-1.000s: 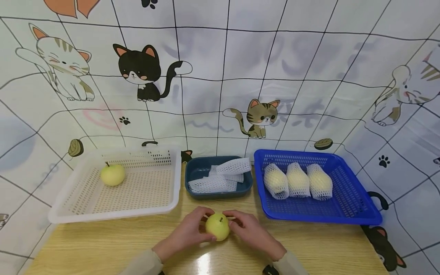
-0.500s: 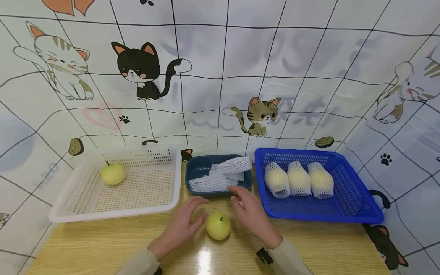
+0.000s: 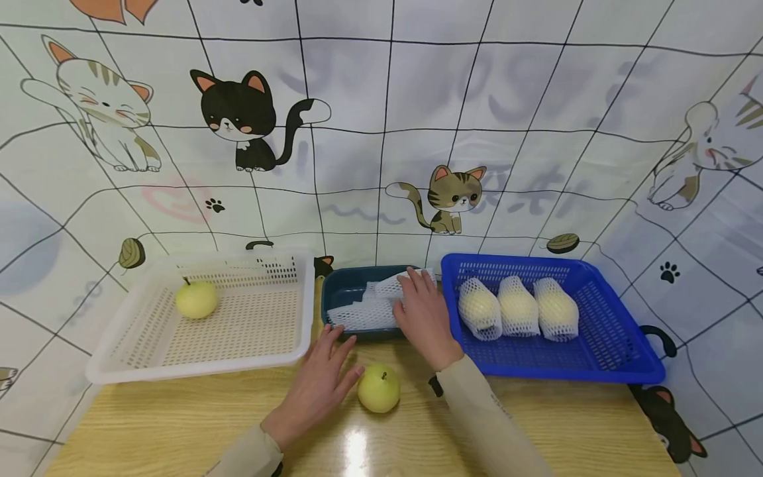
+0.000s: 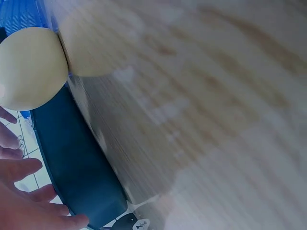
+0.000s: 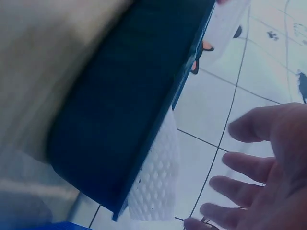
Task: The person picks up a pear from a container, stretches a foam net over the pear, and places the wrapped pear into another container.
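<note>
A yellow-green pear (image 3: 379, 389) stands on the wooden table, stem up. Left of it is my left hand (image 3: 316, 387), fingers spread and holding nothing; in the left wrist view the hand (image 4: 33, 201) is beside the teal bin's wall (image 4: 76, 158). My right hand (image 3: 426, 321) reaches over the right side of the teal bin (image 3: 348, 283), above white foam net sleeves (image 3: 366, 314). In the right wrist view its fingers (image 5: 240, 191) are extended, apart from a sleeve (image 5: 158, 177) that sticks out over the rim.
A white basket (image 3: 238, 368) on the left holds one pear (image 3: 197, 300). On the right, a blue basket (image 3: 602, 331) holds three pears in foam nets (image 3: 518, 310). A cat-printed sheet (image 3: 357, 132) rises behind the table (image 3: 179, 424).
Both hands have let go of the pear, which stays on the table. My right hand has moved forward over the teal bin; the left has drawn slightly to the left.
</note>
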`<state>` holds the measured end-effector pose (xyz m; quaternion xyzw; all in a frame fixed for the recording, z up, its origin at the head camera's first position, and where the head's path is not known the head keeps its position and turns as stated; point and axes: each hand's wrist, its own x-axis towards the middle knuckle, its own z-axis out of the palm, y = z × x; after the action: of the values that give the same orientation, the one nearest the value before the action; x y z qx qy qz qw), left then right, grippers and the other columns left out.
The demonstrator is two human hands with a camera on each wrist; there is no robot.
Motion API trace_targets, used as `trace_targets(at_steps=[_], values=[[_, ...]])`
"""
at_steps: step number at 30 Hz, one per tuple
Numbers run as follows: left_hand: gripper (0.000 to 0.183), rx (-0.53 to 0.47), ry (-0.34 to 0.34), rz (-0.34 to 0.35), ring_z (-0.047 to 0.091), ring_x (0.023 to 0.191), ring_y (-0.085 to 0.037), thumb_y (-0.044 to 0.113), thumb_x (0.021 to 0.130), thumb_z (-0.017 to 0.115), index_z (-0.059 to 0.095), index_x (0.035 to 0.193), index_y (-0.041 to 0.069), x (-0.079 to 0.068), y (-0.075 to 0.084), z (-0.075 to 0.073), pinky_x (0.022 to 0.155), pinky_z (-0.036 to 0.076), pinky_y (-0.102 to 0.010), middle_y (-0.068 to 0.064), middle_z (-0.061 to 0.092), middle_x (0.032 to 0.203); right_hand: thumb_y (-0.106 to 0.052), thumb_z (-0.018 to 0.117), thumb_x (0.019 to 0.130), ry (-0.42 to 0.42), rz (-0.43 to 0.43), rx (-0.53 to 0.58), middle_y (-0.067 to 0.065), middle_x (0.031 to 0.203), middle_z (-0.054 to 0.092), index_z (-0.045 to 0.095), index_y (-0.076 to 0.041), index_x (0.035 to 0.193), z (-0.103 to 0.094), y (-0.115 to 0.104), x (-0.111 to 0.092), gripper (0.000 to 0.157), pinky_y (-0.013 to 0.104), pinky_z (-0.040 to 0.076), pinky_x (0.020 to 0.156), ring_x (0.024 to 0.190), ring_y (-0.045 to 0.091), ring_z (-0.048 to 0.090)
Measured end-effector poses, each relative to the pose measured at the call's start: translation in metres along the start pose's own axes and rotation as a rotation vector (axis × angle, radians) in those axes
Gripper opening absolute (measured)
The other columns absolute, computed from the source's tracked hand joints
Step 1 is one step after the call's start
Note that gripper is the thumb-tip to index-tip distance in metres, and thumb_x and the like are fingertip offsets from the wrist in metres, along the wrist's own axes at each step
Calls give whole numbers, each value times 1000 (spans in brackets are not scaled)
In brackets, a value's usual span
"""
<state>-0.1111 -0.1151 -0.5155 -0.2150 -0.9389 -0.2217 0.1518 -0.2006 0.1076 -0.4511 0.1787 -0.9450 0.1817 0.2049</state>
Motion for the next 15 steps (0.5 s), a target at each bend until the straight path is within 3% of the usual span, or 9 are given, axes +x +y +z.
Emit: trace_targets(at_steps=[8,12,15], values=[[53,-34,-20,-28,28,150,-47,36,105,61,58,141,-1,2,-2,1,113,33,-67,-23,39,157,-16,71,98,-159,85,-153,22,156,46,58,-3,144,4,1,27,50,63,41,108,146,49,35],[51,-66,-38,-42,26,152,-44,37,106,58,57,141,-1,3,-2,1,115,31,-66,-21,38,158,-16,72,98,-261,160,-156,21,159,42,55,-5,148,10,6,36,54,65,36,112,149,48,30],[52,-81,-55,-50,24,153,-42,39,107,56,57,141,-1,3,-3,1,116,30,-65,-20,37,159,-10,69,98,-285,197,-155,21,154,47,57,-6,146,15,10,39,50,65,38,110,145,47,36]])
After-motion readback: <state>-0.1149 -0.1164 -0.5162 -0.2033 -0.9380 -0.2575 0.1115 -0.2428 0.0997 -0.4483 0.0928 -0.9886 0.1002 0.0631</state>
